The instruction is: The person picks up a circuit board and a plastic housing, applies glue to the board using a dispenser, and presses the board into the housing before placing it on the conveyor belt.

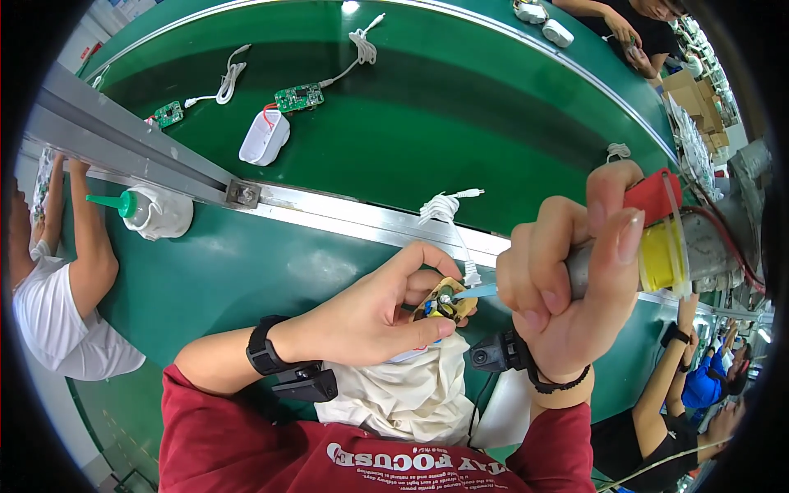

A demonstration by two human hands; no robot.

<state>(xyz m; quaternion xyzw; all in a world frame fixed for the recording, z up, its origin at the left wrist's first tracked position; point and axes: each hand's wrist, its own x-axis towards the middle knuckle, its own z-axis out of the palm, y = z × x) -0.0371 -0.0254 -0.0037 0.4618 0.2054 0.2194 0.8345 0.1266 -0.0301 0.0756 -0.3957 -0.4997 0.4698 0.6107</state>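
My left hand pinches a small circuit board with a tan edge and upright parts between thumb and fingers. Wrapped around a grey, tube-shaped dispensing gun with a yellow band and a red lever, my right hand has its thumb and forefinger near the lever. From that fist a light blue tapered nozzle points left, its tip at the board's parts; whether it touches them I cannot tell. Just beyond the board, a coiled white cable ends in a white plug. My left fingertips are partly hidden behind the board.
A metal rail crosses the green bench. Beyond it lie a white housing wired to a green board and another board. A bottle with a green nozzle stands left. Cream cloth lies before me. Other people sit around.
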